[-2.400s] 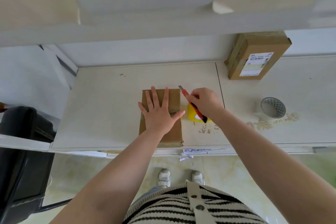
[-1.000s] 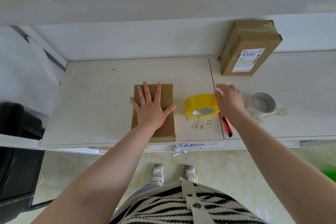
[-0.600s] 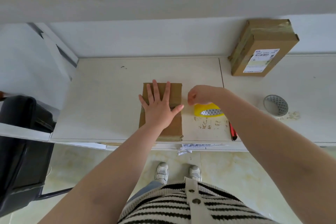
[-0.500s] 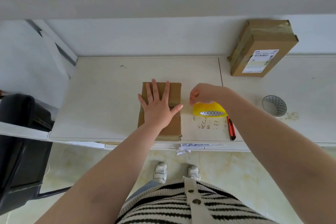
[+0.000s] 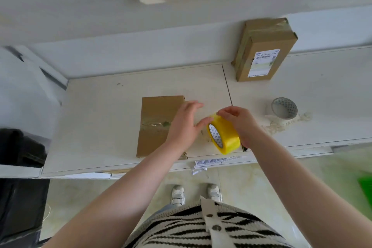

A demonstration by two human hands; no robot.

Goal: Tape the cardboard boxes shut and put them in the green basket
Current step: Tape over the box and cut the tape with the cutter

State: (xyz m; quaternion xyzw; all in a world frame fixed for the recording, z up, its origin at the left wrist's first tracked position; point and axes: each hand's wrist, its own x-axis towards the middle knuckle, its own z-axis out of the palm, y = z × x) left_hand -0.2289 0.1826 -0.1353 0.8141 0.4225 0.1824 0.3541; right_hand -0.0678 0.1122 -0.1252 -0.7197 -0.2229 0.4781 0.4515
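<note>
A: why's the right hand (image 5: 240, 125) gripping the yellow tape roll (image 5: 223, 134) upright?

B: probably so the left hand (image 5: 184, 125), fingers loosely spread, finds the end. Box (image 5: 159, 125) lies near the surface's front edge.

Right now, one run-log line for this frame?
phase: taping | right hand: grips yellow tape roll | left hand: fingers at roll | flat box: on table | green basket: partly visible
</note>
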